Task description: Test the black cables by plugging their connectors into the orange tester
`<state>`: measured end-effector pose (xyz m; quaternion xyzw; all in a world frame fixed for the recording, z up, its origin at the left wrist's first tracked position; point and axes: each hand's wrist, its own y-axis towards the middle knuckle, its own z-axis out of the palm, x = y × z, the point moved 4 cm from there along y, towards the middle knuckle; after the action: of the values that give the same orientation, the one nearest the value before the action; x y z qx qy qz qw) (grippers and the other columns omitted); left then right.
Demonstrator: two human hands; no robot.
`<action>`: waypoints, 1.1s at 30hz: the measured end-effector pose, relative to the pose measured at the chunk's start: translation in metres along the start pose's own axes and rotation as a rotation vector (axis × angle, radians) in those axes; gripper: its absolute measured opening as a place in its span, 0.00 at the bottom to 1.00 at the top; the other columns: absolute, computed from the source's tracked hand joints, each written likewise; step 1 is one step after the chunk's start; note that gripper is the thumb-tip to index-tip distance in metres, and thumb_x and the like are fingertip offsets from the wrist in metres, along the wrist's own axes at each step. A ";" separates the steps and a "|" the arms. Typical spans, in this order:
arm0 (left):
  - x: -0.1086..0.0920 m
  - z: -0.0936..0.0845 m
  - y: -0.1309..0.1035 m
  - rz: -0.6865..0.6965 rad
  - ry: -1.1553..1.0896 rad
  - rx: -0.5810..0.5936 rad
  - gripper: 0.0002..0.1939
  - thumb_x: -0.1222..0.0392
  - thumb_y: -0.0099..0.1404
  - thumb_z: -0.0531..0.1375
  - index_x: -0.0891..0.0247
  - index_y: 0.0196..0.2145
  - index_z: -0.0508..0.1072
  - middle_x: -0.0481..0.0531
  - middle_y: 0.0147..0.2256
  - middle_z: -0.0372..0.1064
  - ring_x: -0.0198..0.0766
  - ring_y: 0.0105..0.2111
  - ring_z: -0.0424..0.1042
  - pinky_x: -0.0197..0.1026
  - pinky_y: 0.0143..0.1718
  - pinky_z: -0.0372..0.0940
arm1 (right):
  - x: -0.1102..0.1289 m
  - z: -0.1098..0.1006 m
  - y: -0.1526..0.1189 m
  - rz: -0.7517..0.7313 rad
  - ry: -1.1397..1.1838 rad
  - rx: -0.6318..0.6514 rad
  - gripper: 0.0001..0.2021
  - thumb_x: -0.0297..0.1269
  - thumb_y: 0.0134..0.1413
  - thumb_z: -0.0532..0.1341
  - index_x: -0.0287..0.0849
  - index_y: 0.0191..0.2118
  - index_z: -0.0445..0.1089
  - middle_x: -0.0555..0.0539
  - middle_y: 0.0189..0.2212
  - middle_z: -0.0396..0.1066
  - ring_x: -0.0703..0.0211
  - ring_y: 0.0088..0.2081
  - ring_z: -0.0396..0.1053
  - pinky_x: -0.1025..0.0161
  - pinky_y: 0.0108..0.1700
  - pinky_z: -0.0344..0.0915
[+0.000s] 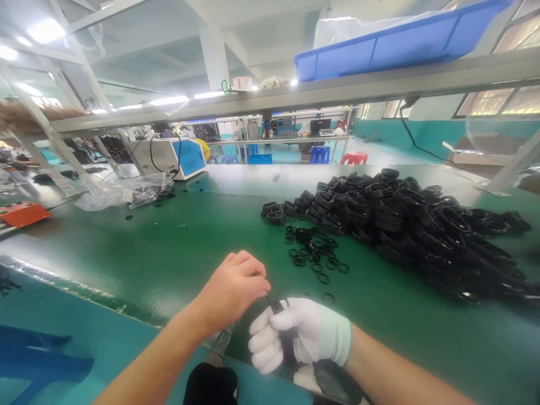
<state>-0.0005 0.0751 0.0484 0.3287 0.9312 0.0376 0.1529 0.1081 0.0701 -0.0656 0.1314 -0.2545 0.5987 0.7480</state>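
My right hand (304,329), in a white glove, is closed around a black bundle (289,343) that looks like coiled cable; most of it is hidden by the fingers. Bare and pinched, my left hand (240,281) is just above and to the left of it. A thin dark strand seems to run from the bundle to the left fingertips; what they grip is mostly hidden. Beyond the hands lie loose small black rings (317,269). A large heap of similar black coiled bundles (379,211) covers the right side of the green table (169,259).
A shelf beam (270,98) crosses above the table, bearing a blue bin (392,42). At the back left stand a white and blue machine (169,157) and a clear plastic bag (122,191). An orange box (24,214) sits far left; a blue stool (42,363) is below.
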 end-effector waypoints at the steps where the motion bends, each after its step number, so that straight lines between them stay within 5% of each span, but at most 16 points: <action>1: -0.004 -0.004 -0.001 -0.011 -0.015 0.002 0.13 0.69 0.67 0.52 0.63 0.34 0.77 0.57 0.38 0.70 0.45 0.40 0.64 0.46 0.40 0.58 | 0.001 0.001 -0.001 -0.005 0.005 0.004 0.15 0.36 0.43 0.66 0.33 0.39 0.72 0.38 0.35 0.76 0.47 0.39 0.73 0.43 0.50 0.57; 7: -0.001 0.002 0.006 -0.110 -0.285 0.211 0.07 0.63 0.59 0.62 0.61 0.23 0.73 0.48 0.29 0.68 0.39 0.30 0.66 0.39 0.30 0.58 | -0.002 0.008 -0.003 0.036 0.014 0.069 0.19 0.37 0.40 0.65 0.31 0.39 0.73 0.37 0.32 0.78 0.46 0.36 0.75 0.44 0.45 0.61; 12: 0.018 0.029 0.011 -0.347 -0.681 0.294 0.10 0.52 0.59 0.60 0.59 0.28 0.66 0.40 0.17 0.62 0.33 0.16 0.62 0.33 0.15 0.55 | 0.004 0.006 -0.009 -0.068 0.020 0.098 0.19 0.39 0.39 0.64 0.30 0.37 0.72 0.37 0.29 0.78 0.45 0.31 0.75 0.45 0.40 0.65; 16: 0.010 0.037 0.004 -0.425 -0.828 0.139 0.07 0.55 0.64 0.54 0.59 0.32 0.63 0.39 0.20 0.59 0.31 0.18 0.59 0.33 0.18 0.56 | 0.013 0.006 -0.013 -0.133 -0.076 0.042 0.18 0.42 0.39 0.64 0.31 0.34 0.70 0.36 0.24 0.77 0.43 0.33 0.76 0.44 0.41 0.66; 20: 0.002 0.037 -0.013 -0.425 -0.835 0.042 0.08 0.60 0.67 0.50 0.61 0.38 0.68 0.46 0.29 0.68 0.35 0.29 0.68 0.37 0.30 0.65 | 0.018 0.013 -0.011 -0.125 -0.173 0.060 0.20 0.44 0.39 0.65 0.30 0.34 0.73 0.37 0.25 0.78 0.47 0.31 0.76 0.51 0.39 0.69; 27: -0.003 0.039 -0.025 -0.386 -0.545 -0.175 0.09 0.63 0.65 0.54 0.60 0.38 0.74 0.51 0.34 0.72 0.40 0.33 0.71 0.41 0.36 0.67 | 0.018 0.019 -0.007 -0.089 -0.242 0.095 0.19 0.42 0.42 0.67 0.29 0.36 0.75 0.36 0.26 0.78 0.49 0.32 0.76 0.53 0.39 0.69; 30: 0.001 0.044 -0.062 -0.368 -0.344 -0.341 0.13 0.63 0.66 0.52 0.60 0.38 0.77 0.58 0.36 0.74 0.47 0.37 0.72 0.49 0.41 0.65 | 0.028 0.024 -0.018 -0.147 -0.322 0.012 0.19 0.37 0.42 0.68 0.29 0.41 0.75 0.34 0.37 0.77 0.50 0.40 0.75 0.54 0.47 0.67; 33: 0.016 0.037 -0.138 -0.386 0.017 -0.641 0.16 0.66 0.61 0.58 0.49 0.42 0.78 0.50 0.41 0.77 0.48 0.43 0.74 0.49 0.51 0.64 | 0.042 0.038 -0.034 -0.224 -0.380 0.006 0.23 0.39 0.45 0.68 0.33 0.47 0.74 0.33 0.53 0.68 0.46 0.52 0.69 0.51 0.55 0.61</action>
<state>-0.0831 -0.0239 -0.0147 0.0820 0.9182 0.3006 0.2446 0.1390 0.0775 -0.0071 0.2716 -0.3729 0.4769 0.7481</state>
